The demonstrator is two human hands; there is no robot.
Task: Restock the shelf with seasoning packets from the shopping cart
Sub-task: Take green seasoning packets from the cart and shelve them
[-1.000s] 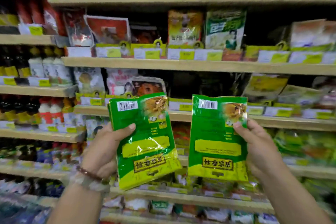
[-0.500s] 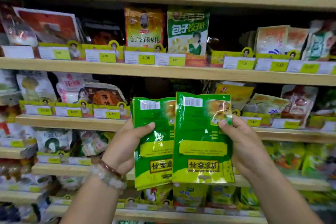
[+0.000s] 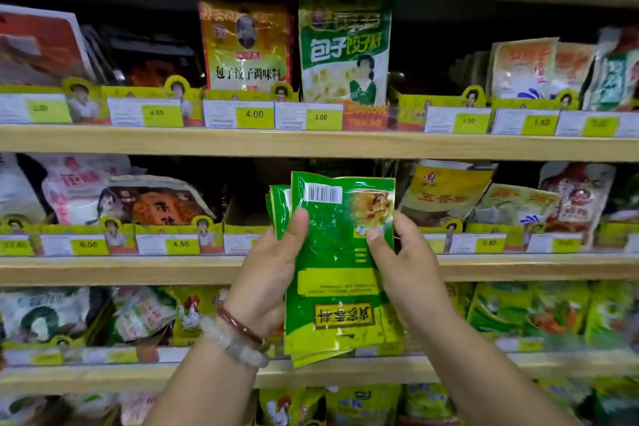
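Two green seasoning packets [image 3: 337, 263] are stacked one over the other, upside down, barcode at the top. My left hand [image 3: 273, 273] grips the stack's left edge with the thumb on the front. My right hand [image 3: 404, 270] pinches the right edge, thumb on the front packet. The rear packet shows only as a green strip [image 3: 279, 207] at the upper left. The stack is held in front of the middle shelf [image 3: 138, 268], before a dark gap [image 3: 249, 190] between the displayed packets.
Wooden shelves run across the whole view, lined with yellow price tags [image 3: 254, 114]. Orange [image 3: 245, 45] and green [image 3: 345, 52] packets stand on the shelf above. Yellow packets [image 3: 446, 190] lie right of the gap, white and orange ones [image 3: 145, 201] left. Green packets fill the lower shelf [image 3: 553, 315].
My hands have brought the two separate packets together into one overlapping stack and raised them toward the middle shelf. The view has shifted closer and to the right.
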